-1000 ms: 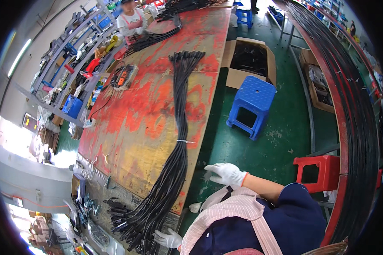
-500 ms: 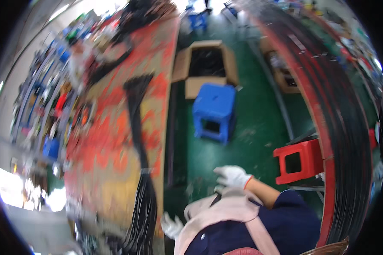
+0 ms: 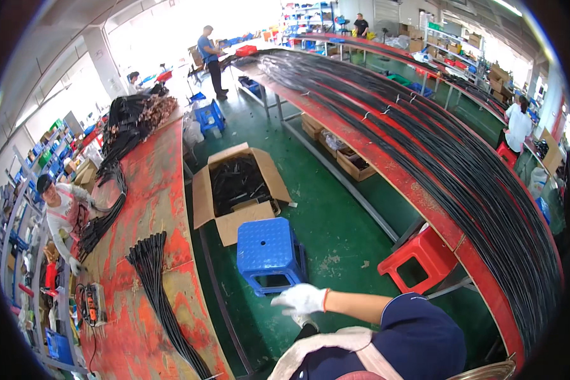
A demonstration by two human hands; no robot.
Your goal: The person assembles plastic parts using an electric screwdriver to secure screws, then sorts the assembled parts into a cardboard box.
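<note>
The right hand (image 3: 301, 299), in a white glove, is over the green floor (image 3: 345, 231), with the forearm coming from 3 o'clock. Its fingers (image 3: 284, 298) point to 9 o'clock; they are loosely extended, not closed in a fist, and I see nothing in their hold. The left hand is outside the view, so I cannot tell how its fingers are or what they have.

From the right hand, the nearest thing is the blue stool (image 3: 266, 242), at 11 o'clock; I cannot tell if the fingertips touch it. Beyond it, also at 11 o'clock, an open carton (image 3: 236, 227) contains black pieces (image 3: 234, 180). The red stool (image 3: 432, 253) is between 2 and 3 o'clock.

At 9 o'clock, well apart from the hand, a bundle of black cables (image 3: 163, 304) lies on the red, worn bench (image 3: 185, 297). Its spread end points to 11 o'clock, and the bundle becomes narrower toward 5 o'clock. On the same bench, near 10 o'clock, a second black bundle (image 3: 107, 218) lies beside a co-worker (image 3: 62, 212) in a cap. At 2 o'clock, long black cables (image 3: 487, 221) run along another bench (image 3: 418, 202).
</note>
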